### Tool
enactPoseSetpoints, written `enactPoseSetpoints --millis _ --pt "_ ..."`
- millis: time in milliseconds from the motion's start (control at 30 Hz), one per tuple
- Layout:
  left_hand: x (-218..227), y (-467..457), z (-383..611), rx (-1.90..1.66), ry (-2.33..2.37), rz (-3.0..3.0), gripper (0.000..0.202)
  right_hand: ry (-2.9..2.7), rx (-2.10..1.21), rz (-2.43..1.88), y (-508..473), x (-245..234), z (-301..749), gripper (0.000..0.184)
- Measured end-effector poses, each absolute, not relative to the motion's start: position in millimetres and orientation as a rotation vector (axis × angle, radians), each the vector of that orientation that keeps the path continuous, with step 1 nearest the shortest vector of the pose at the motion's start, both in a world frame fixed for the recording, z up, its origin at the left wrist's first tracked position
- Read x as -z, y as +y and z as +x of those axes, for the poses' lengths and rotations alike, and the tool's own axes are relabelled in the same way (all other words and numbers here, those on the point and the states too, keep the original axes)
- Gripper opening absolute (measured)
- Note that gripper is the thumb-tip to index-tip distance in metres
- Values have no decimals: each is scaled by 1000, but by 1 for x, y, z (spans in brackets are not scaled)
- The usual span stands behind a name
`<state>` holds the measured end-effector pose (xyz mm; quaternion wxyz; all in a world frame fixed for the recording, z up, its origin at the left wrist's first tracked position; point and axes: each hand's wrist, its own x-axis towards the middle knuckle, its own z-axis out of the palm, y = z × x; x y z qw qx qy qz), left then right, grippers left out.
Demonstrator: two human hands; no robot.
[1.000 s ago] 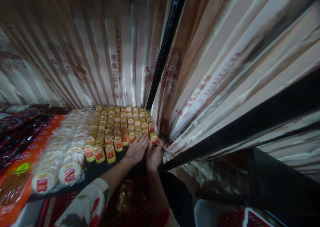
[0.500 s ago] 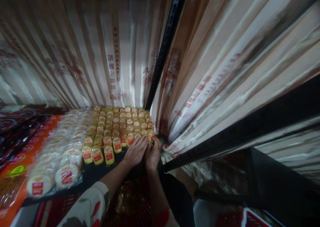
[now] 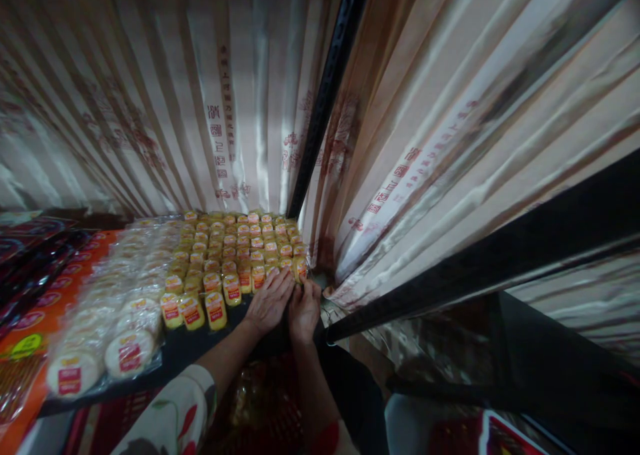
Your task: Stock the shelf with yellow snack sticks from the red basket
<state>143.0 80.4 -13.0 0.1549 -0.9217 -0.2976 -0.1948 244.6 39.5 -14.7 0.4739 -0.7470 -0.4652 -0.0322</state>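
Rows of small yellow wrapped cakes [image 3: 233, 288] with red and white labels stand packed together on a dark surface. At their front right, my left hand [image 3: 270, 299] lies with its fingers stretched out against the nearest cakes, partly covering them. Close beside it, my right hand [image 3: 305, 313] is closed, fingers curled in, just below the wrapped cake at the end of the row [image 3: 300, 268]. Whatever its fingertips grip is hidden from me.
Left of the cakes lie larger round white packs [image 3: 130, 353] in clear wrap, then orange packaging [image 3: 47, 301]. Behind hangs a pleated curtain [image 3: 175, 108] with red print. A black upright post [image 3: 320, 115] and a slanting black bar [image 3: 450, 261] frame the right corner.
The whole view has shifted slightly. My hands stay at the same corner of the cakes, with the right hand's fingers curled slightly lower than before.
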Motion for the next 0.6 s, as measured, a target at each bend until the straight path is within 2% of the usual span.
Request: enactPoseSetpoints --millis 600 --pt "15 81 142 479 -852 -2687 45 -1255 130 -1764 37 30 248 37"
